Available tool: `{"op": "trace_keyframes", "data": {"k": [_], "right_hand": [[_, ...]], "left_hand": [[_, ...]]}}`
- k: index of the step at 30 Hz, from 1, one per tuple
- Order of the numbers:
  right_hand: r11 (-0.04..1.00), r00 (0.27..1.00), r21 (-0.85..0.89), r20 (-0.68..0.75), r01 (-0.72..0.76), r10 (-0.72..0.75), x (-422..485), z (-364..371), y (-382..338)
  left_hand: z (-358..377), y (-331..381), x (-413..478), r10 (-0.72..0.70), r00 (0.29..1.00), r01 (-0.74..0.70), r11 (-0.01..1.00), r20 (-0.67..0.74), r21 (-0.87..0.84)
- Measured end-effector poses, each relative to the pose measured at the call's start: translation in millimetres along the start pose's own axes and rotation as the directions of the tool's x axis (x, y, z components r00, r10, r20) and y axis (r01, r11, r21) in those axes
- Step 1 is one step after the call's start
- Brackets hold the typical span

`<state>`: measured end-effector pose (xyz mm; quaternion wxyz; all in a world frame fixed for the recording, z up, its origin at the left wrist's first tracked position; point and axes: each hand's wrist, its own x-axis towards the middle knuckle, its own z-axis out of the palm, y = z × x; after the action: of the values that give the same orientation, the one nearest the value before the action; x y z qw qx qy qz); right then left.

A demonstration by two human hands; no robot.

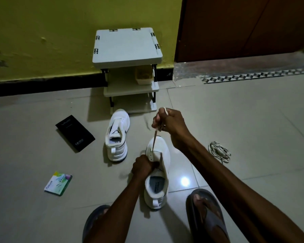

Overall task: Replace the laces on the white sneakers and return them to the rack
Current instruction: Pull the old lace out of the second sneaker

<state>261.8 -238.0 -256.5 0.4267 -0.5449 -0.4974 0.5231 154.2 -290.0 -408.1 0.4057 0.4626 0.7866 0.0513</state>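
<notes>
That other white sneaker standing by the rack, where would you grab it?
Grip the far sneaker by its heel collar, coming from above on the near side. It stands upright, heel and pull loop toward the person, mouth open upward, so fingers could likely hook inside the rim.

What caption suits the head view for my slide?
Right hand holds a lace taut above the near sneaker; left hand grips it.
</notes>
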Motion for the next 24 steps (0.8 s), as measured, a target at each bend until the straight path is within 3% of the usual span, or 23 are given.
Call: {"op": "trace_keyframes", "data": {"k": [4, 6, 8, 12, 16, 18, 21, 24], "right_hand": [[0.995, 0.994, 0.044, 0.059, 0.091, -0.094, -5, 8, -8], [0.992, 0.992, 0.026, 0.007, 0.127, -0.127, 0, 9, -17], [0.995, 0.993, -0.004, -0.053, 0.101, -0.101, 10, 2, -24], [0.980, 0.998, -0.196, 0.056, -0.017, 0.029, 19, -22, 1], [0.917, 0.983, -0.380, 0.075, -0.125, 0.165, 17, -46, 38], [0.856, 0.970, -0.492, 0.085, -0.160, 0.230, 17, -59, 48], [0.676, 0.957, -0.726, 0.089, -0.127, 0.275, 20, -86, 62], [0.528, 0.958, -0.843, 0.060, -0.103, 0.281, 22, -112, 74]], "left_hand": [[-1, 2, -1, 0.003, 0.999, -0.004, 0.999, 0.041, 0.034], [-3, 2, -1, 0.013, 0.999, -0.014, 1.000, 0.053, 0.022], [-5, 2, -4, 0.039, 0.998, -0.038, 0.999, 0.057, -0.016], [-3, -1, -8, 0.064, 0.997, -0.063, 0.998, 0.043, -0.027], [-2, -2, -7, 0.082, 0.996, -0.081, 0.996, -0.023, 0.020], [-4, 2, -7, 0.092, 0.993, -0.085, 0.993, -0.076, 0.085], [-6, 13, -8, 0.082, 0.984, -0.063, 0.991, -0.159, 0.121], [-6, 28, -9, 0.153, 0.943, -0.113, 0.982, -0.295, 0.149]]}}
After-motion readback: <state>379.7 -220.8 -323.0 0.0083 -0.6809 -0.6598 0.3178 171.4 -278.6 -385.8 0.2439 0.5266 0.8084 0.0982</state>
